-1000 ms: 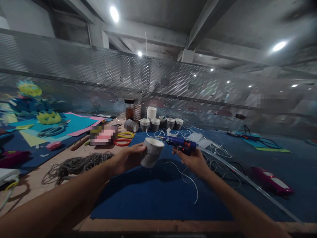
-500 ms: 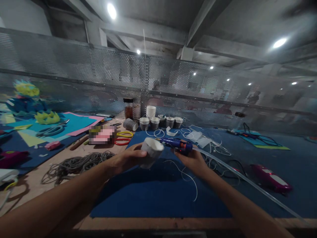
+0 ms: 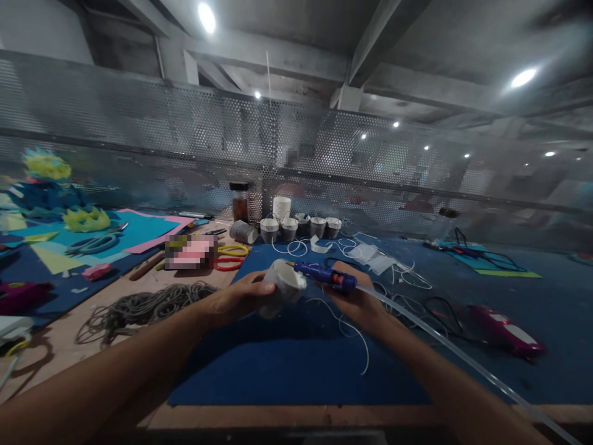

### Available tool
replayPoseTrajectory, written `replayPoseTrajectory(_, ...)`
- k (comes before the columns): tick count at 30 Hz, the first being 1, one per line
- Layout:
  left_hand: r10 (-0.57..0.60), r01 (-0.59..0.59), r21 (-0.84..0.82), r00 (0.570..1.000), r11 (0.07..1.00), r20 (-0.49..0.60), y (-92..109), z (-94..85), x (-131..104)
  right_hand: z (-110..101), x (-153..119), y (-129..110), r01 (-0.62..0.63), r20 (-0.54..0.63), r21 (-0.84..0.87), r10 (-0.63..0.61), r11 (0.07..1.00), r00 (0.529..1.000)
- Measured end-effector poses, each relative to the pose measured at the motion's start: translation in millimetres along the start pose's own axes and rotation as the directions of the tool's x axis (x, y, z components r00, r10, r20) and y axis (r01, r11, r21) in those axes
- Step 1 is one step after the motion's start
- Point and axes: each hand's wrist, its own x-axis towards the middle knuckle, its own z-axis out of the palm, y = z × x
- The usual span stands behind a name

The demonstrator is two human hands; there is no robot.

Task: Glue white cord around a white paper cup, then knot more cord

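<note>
Our left hand [image 3: 236, 298] pinches tilted cup [image 3: 279, 298] above worktop [image 3: 296, 377]; our right hand [image 3: 356, 304] grips glue gun [image 3: 319, 272], tip at cup rim. Best we hold cup steady, guide tip slowly, fingers away from heat.

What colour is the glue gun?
The glue gun is dark blue, clearest in the head view.

Clock positions from centre: clear rod [image 3: 419, 321], cropped near 4 o'clock; magenta device [image 3: 23, 296], cropped toward 9; pink item [image 3: 189, 252], pixelated, toward 9. Left hand [image 3: 243, 293] and right hand [image 3: 356, 300]: fingers partly hidden by grey cup [image 3: 283, 287] and blue glue gun [image 3: 324, 274], respectively.
</note>
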Motion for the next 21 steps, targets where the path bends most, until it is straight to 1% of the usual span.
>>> replayPoseTrajectory(4, 0.038, -0.036, -0.074, 0.999, 0.997, 0.036, -3.9, -1.9, 2.2, -0.2, -1.2, 0.6, 0.040, -0.010, 0.008, -0.040, 0.999, 0.999)
replayPoseTrajectory(6, 0.038, -0.033, -0.097, 0.998, 0.995, 0.047, -5.0, -2.0, 2.5, -0.8, -2.0, -0.3, 0.071, 0.002, -0.006, -0.071, 0.997, 0.998)
replayPoseTrajectory(9, 0.017, -0.009, -0.105, 0.997, 0.994, 0.071, -6.3, -2.2, 2.3, -2.1, -2.9, -2.3, 0.101, 0.033, -0.033, -0.100, 0.994, 0.994)
replayPoseTrajectory(15, 0.014, -0.001, -0.119, 0.994, 0.993, 0.108, -6.4, -1.0, 0.6, -1.7, -3.4, 0.6, 0.132, 0.027, -0.077, -0.130, 0.988, 0.991)
replayPoseTrajectory(21, 0.017, -0.005, -0.122, 0.995, 0.993, 0.097, -5.2, 0.4, -1.3, 1.1, -3.9, 5.6, 0.130, 0.011, -0.129, -0.130, 0.983, 0.991)
